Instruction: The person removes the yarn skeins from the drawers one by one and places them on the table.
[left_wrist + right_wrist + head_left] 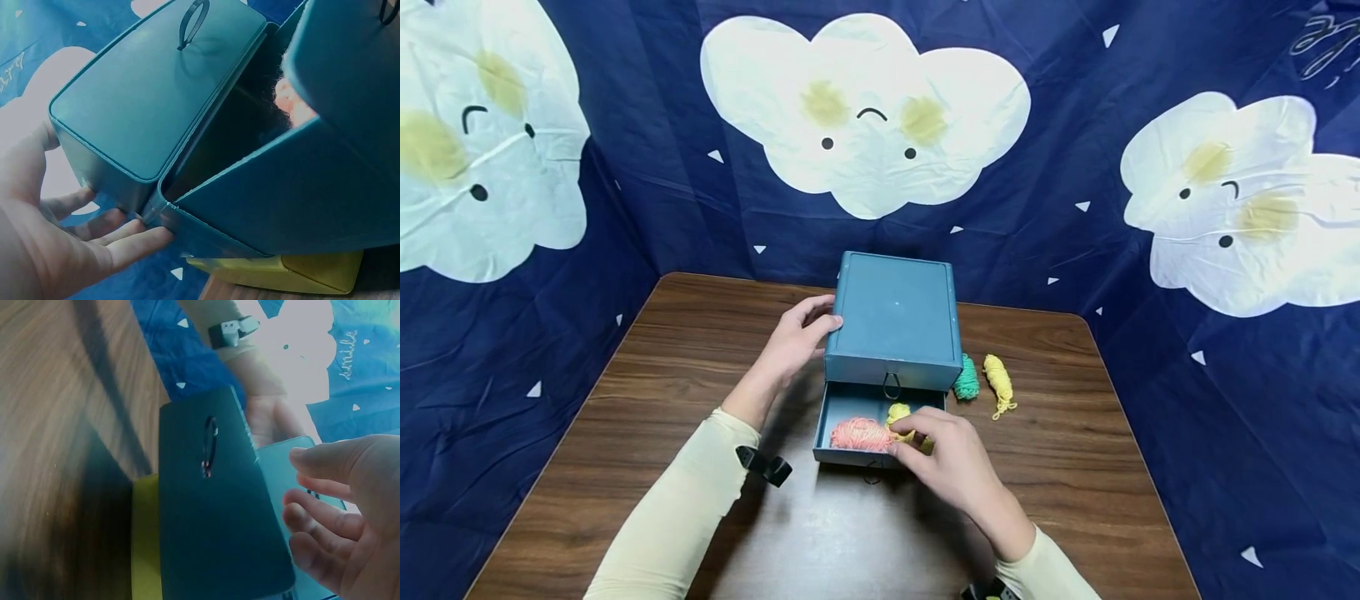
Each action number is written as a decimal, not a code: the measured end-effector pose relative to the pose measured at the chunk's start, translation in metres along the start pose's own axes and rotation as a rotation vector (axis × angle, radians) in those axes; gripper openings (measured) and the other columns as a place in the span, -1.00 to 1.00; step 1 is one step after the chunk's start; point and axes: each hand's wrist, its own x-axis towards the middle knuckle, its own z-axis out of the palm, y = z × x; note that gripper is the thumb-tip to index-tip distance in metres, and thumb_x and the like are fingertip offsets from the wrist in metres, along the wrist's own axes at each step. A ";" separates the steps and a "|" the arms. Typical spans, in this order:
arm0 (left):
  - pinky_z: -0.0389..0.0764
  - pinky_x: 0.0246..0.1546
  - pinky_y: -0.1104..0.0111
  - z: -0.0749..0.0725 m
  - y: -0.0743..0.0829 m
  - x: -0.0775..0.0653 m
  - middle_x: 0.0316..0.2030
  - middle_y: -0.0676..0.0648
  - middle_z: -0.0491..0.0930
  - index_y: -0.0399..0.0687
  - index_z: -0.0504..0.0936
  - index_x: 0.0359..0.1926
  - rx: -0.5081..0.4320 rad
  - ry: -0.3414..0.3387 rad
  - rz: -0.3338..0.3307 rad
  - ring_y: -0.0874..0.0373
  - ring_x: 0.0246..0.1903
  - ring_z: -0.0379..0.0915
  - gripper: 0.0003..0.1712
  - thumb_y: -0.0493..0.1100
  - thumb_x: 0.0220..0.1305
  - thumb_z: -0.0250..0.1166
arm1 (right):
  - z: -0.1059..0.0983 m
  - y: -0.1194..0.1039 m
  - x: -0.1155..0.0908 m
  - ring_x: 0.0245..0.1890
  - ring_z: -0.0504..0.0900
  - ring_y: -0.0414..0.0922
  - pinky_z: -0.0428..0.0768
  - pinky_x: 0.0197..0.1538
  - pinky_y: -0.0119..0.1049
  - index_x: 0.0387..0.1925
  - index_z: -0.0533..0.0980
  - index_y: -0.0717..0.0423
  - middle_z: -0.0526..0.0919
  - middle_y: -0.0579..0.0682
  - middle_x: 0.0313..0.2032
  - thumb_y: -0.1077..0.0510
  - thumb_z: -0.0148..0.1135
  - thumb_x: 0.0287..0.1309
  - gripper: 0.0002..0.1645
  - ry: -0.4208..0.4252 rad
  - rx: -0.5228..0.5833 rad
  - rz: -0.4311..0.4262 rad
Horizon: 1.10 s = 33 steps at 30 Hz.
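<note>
A blue two-tier drawer box [895, 308] stands on the table with its lower drawer [850, 457] pulled out. Inside that drawer lie a pink yarn skein [859, 434] and, behind it, a yellow yarn skein [898, 412], partly covered by my fingers. My left hand [793, 342] rests against the box's left side, fingers spread in the left wrist view. Over the drawer's right front part hovers my right hand [951, 458], its fingers loosely bent near the pink skein's right end. Nothing shows between thumb and fingers in the right wrist view, where the drawer front hides the yarn.
To the right of the box, a green yarn skein [967, 379] and another yellow yarn skein [998, 379] lie on the wooden table [1075, 500]. A yellow part [312, 272] shows beneath the box. Dark blue cloth [1060, 250] with clouds hangs behind the table.
</note>
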 end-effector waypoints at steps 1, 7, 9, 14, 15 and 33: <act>0.54 0.22 -0.15 0.000 0.000 0.000 0.47 -0.13 0.31 0.03 0.34 0.50 0.001 0.002 0.001 -0.11 0.34 0.39 -0.32 0.01 0.43 0.25 | 0.001 0.001 0.002 -0.39 0.61 -0.32 0.59 -0.33 -0.43 -0.18 0.76 -0.05 0.75 -0.19 -0.27 0.10 0.54 0.12 -0.80 -0.003 -0.003 -0.002; 0.52 0.24 -0.17 -0.001 0.000 0.000 0.48 -0.15 0.30 0.02 0.33 0.51 0.006 0.000 0.003 -0.12 0.35 0.37 -0.30 0.01 0.43 0.25 | 0.010 0.013 0.015 -0.36 0.66 -0.25 0.58 -0.30 -0.43 -0.16 0.77 -0.09 0.76 -0.16 -0.25 0.10 0.55 0.11 -0.78 -0.022 -0.014 -0.001; 0.52 0.25 -0.17 -0.001 0.000 0.001 0.48 -0.15 0.29 0.02 0.32 0.51 0.007 -0.004 0.002 -0.12 0.36 0.37 -0.30 0.01 0.44 0.25 | 0.013 0.017 0.018 -0.38 0.64 -0.30 0.57 -0.30 -0.43 -0.16 0.78 -0.09 0.77 -0.17 -0.25 0.10 0.54 0.12 -0.78 -0.036 -0.019 0.003; 0.54 0.23 -0.13 -0.001 0.000 0.001 0.48 -0.14 0.30 0.02 0.33 0.51 0.006 -0.006 0.003 -0.11 0.34 0.38 -0.31 0.00 0.44 0.25 | 0.018 0.021 0.025 -0.38 0.62 -0.32 0.55 -0.31 -0.43 -0.16 0.79 -0.07 0.78 -0.21 -0.23 0.04 0.53 0.13 -0.78 -0.089 -0.052 0.017; 0.55 0.23 -0.12 -0.001 0.000 0.001 0.47 -0.14 0.31 0.02 0.33 0.51 0.003 -0.005 0.003 -0.10 0.34 0.38 -0.32 0.00 0.44 0.25 | 0.019 0.021 0.027 -0.37 0.63 -0.31 0.55 -0.30 -0.43 -0.17 0.79 -0.08 0.79 -0.22 -0.22 0.02 0.53 0.13 -0.79 -0.100 -0.059 0.018; 0.59 0.19 -0.08 0.000 0.001 0.002 0.44 -0.13 0.35 0.04 0.36 0.49 -0.004 0.000 -0.003 -0.09 0.29 0.43 -0.33 0.00 0.42 0.27 | 0.023 0.024 0.042 -0.46 0.50 -0.35 0.46 -0.41 -0.44 -0.13 0.77 -0.15 0.77 -0.28 -0.27 0.06 0.54 0.11 -0.75 -0.328 -0.053 0.051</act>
